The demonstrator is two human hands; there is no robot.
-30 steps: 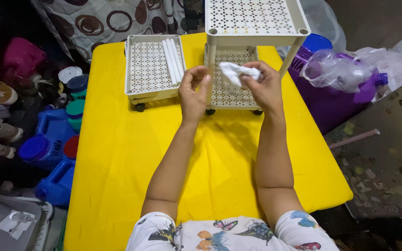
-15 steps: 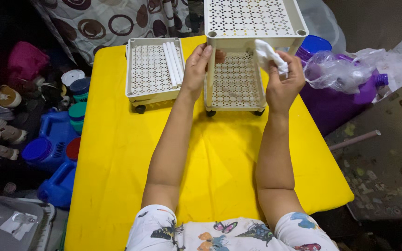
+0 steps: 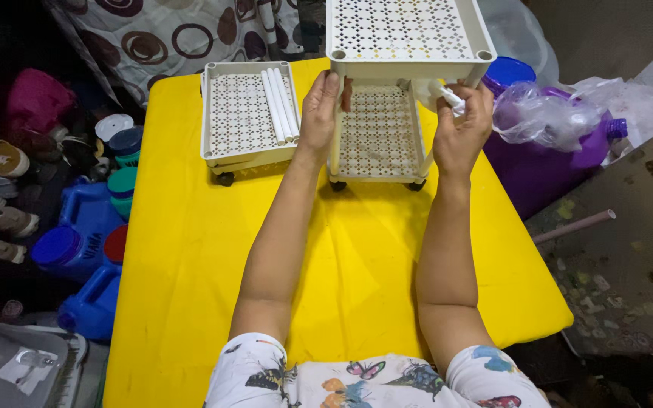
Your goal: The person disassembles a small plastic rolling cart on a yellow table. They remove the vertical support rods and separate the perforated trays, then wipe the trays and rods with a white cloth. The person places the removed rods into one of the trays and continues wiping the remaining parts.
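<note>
A cream perforated two-tier rack [image 3: 404, 34] on small wheels stands at the far side of the yellow table [image 3: 334, 249]. My left hand [image 3: 319, 109] grips the rack's near left post just under the top shelf. My right hand [image 3: 460, 125] holds a crumpled white cloth [image 3: 437, 91] against the underside of the top shelf at its near right corner. A separate cream tray [image 3: 242, 113] with three white tubes [image 3: 280, 106] lying in it sits to the left of the rack.
Blue jugs [image 3: 77, 242] and capped containers crowd the floor to the left. A purple bottle [image 3: 591, 143] under a clear plastic bag [image 3: 549, 113] sits to the right. A patterned fabric [image 3: 168, 34] hangs behind the table.
My left hand moved from mid-air to grip the rack's post. My right hand carried the cloth up and right, from in front of the rack to under the top shelf.
</note>
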